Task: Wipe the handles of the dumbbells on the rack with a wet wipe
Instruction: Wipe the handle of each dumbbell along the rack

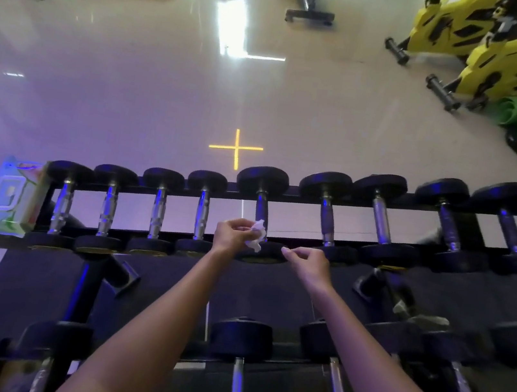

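A black rack carries a row of several black dumbbells with chrome handles across its top tier. My left hand holds a crumpled white wet wipe just beside the handle of the middle dumbbell. My right hand hovers with loosely curled fingers over that dumbbell's near head and holds nothing. At the rack's left end sits a green pack of wet wipes with its lid flipped open.
More dumbbells lie on the lower tier close to me. Beyond the rack lies a glossy pale floor with a yellow cross mark. Yellow exercise bikes and a green mat stand at the far right, benches at the far top.
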